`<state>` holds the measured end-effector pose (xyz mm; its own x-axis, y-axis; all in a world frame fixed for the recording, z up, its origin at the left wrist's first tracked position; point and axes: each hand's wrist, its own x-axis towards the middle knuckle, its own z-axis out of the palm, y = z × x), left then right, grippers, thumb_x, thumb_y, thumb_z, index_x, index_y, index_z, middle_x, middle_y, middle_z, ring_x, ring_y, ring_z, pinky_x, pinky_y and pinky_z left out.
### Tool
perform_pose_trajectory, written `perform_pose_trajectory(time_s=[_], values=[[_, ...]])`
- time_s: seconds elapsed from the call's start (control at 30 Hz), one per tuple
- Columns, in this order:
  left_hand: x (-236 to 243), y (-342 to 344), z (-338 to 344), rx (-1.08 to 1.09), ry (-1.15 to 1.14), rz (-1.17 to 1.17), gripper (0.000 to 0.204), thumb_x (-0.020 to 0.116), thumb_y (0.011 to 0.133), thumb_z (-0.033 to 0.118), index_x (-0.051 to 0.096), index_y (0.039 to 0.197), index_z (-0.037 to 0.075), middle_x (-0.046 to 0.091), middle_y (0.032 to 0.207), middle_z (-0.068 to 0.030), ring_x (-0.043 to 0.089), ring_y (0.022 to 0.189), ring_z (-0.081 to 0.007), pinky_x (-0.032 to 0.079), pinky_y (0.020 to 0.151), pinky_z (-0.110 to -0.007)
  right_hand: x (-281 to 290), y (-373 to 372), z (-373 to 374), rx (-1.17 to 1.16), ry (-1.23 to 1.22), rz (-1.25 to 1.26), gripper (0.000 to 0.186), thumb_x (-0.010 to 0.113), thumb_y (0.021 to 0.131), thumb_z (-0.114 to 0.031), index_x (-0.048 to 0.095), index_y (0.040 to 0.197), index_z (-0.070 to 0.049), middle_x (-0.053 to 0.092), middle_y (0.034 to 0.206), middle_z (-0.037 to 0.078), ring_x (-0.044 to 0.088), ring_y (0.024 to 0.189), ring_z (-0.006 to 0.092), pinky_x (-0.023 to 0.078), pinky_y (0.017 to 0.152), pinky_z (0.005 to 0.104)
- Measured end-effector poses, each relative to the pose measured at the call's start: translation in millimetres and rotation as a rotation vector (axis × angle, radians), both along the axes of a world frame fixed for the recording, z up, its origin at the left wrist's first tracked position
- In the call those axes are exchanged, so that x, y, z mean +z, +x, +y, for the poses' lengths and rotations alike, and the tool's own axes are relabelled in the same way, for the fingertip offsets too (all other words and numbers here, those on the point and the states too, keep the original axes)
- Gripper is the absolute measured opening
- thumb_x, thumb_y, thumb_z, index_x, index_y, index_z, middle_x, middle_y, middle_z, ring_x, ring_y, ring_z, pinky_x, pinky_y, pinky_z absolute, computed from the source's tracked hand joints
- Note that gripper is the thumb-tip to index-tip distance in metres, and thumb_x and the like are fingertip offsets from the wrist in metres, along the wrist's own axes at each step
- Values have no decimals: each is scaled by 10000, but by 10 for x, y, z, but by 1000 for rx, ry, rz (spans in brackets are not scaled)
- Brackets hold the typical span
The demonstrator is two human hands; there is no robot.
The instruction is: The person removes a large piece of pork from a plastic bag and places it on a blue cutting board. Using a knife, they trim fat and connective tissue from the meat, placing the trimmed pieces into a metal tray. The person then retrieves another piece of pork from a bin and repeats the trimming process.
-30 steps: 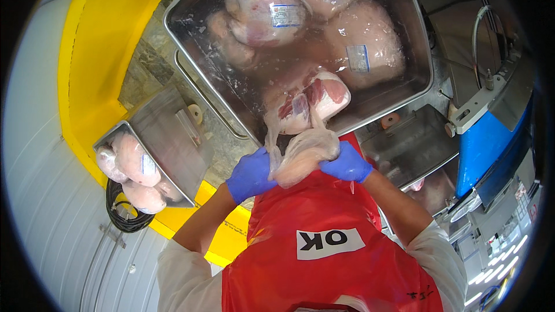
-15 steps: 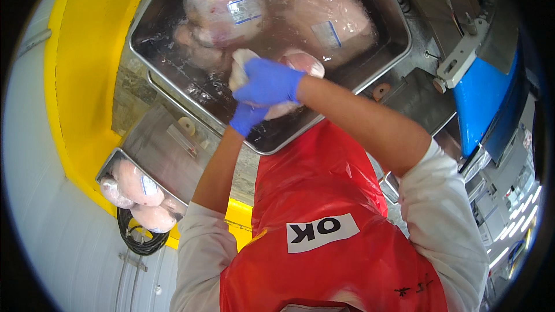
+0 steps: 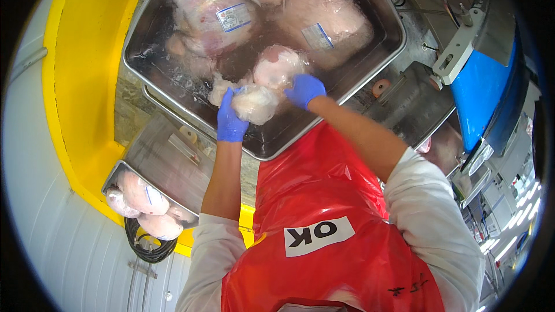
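Note:
My left hand [image 3: 231,120], in a blue glove, grips the left end of a pale chunk of meat [image 3: 256,105] in wet clear film. At its far side my right hand [image 3: 304,91], also gloved, closes on the edge of a rounded pinkish piece of meat [image 3: 276,69]; its fingertips are partly hidden. Whether the two lumps are one piece I cannot tell. Both are at the near part of a deep metal tub [image 3: 381,63] of water. Farther back lie large bagged meat pieces, one at the left [image 3: 211,20] and one at the right [image 3: 324,17], each with a white-and-blue label.
Lower left, a metal bin [image 3: 167,150] holds several wrapped meat pieces [image 3: 141,193], above a coiled black hose [image 3: 151,248]. A yellow wall panel [image 3: 87,69] runs along the left. At the right stand a metal box [image 3: 419,101] and a blue machine panel [image 3: 485,92].
My hands, crossed together before, have moved apart, the left one leftward and the right one rightward. The pale and pinkish meat between them now shows more fully.

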<state>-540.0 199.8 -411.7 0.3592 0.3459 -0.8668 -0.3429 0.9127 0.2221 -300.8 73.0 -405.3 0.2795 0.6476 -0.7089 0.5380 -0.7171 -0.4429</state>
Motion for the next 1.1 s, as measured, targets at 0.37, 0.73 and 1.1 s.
perform_pose_trajectory(time_s=[0.37, 0.73, 1.1], values=[[564, -351, 6, -216, 12, 92, 344, 675, 1065, 301, 664, 1307, 57, 738, 1186, -124, 728, 1107, -276, 602, 989, -456, -470, -675, -179, -1100, -203, 910, 91, 684, 976, -147, 651, 918, -85, 639, 708, 78, 583, 535, 187, 459, 459, 353], [614, -720, -82, -648, -12, 245, 596, 615, 1091, 457, 572, 1478, 6, 685, 1352, -144, 686, 1185, -254, 567, 1040, -401, 597, -788, -316, -545, 278, 650, 114, 617, 924, -121, 692, 947, -38, 713, 828, 215, 726, 715, 311, 568, 691, 451], [-37, 74, -533, -698, -191, 86, 406, 665, 1072, 274, 659, 1396, 29, 760, 1173, -97, 746, 989, -208, 618, 900, -357, 1007, -801, -368, -120, 410, 441, 155, 640, 935, -237, 734, 943, -114, 740, 906, 205, 722, 838, 431, 575, 759, 498]])
